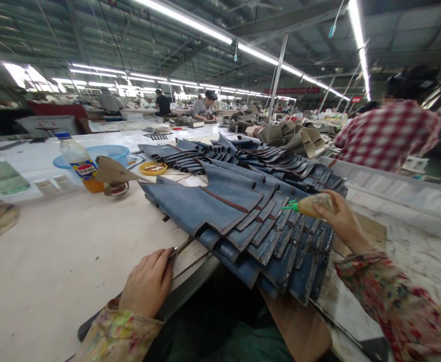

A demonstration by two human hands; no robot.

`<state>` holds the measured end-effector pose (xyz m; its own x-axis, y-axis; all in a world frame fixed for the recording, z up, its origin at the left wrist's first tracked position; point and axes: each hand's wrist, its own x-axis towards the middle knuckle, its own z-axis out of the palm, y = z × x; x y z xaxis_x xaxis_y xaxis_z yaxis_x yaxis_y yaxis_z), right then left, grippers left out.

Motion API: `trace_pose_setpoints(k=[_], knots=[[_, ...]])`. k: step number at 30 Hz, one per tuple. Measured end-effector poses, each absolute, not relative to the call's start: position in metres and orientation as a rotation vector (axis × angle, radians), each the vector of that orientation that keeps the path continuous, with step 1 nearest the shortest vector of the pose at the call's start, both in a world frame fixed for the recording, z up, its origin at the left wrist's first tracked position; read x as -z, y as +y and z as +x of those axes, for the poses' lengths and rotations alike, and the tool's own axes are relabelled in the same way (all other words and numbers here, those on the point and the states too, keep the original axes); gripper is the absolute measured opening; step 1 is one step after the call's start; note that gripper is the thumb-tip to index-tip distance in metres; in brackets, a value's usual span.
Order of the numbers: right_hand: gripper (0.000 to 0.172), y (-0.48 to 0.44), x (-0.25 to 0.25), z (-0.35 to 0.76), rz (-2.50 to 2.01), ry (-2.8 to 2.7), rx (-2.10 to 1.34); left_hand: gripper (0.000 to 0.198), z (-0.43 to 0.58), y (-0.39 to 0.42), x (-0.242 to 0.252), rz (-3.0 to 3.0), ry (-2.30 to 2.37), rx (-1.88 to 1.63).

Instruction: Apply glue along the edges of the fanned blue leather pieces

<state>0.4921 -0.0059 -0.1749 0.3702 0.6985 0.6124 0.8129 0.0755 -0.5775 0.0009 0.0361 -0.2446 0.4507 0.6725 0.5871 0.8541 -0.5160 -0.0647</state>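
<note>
While a table (54,251) bears fanned blue panels (190,206), edge coating looks partway done

Lower panels' right edges shine; the topmost look dull, probably remaining. Right hand (339,218) grips a green-nozzled bottle (313,205) above them; left hand (148,281) curls around a metal-tipped object (173,252).

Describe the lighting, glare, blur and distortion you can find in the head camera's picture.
In the head view, ceiling tubes glare white and an opening at far left looks washed out; in the same view, the blue pieces glint along some edges, the greenish bottle looks smeared, and the right sleeve seems stretched toward the corner.
</note>
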Motion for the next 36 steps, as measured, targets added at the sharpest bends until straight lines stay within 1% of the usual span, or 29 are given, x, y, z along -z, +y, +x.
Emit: trace_pose_setpoints(k=[3, 8, 12, 16, 21, 27, 32, 36], knots=[[0.057, -0.002, 0.179, 0.493, -1.688, -1.321, 0.154, 0.03, 0.001, 0.036, 0.244, -2.347, -1.307, 0.72], [0.053, -0.014, 0.18, 0.477, -1.669, -1.367, -0.003, 0.029, 0.001, 0.036, 0.245, -2.349, -1.298, 0.728], [0.055, -0.02, 0.177, 0.468, -1.67, -1.327, 0.022, 0.029, 0.001, 0.037, 0.247, -2.349, -1.288, 0.742], [0.055, -0.021, 0.174, 0.465, -1.651, -1.326, -0.05, 0.029, 0.0, 0.036, 0.247, -2.363, -1.28, 0.742], [0.056, -0.023, 0.173, 0.458, -1.645, -1.338, -0.046, 0.028, 0.002, 0.036, 0.245, -2.352, -1.297, 0.746], [0.049, -0.03, 0.165, 0.441, -1.624, -1.385, -0.109, 0.028, 0.002, 0.035, 0.243, -2.373, -1.304, 0.736], [0.052, -0.034, 0.167, 0.438, -1.625, -1.378, -0.086, 0.028, 0.002, 0.035, 0.244, -2.368, -1.304, 0.74], [0.049, -0.044, 0.166, 0.42, -1.598, -1.43, -0.096, 0.029, 0.002, 0.036, 0.246, -2.369, -1.308, 0.737]])
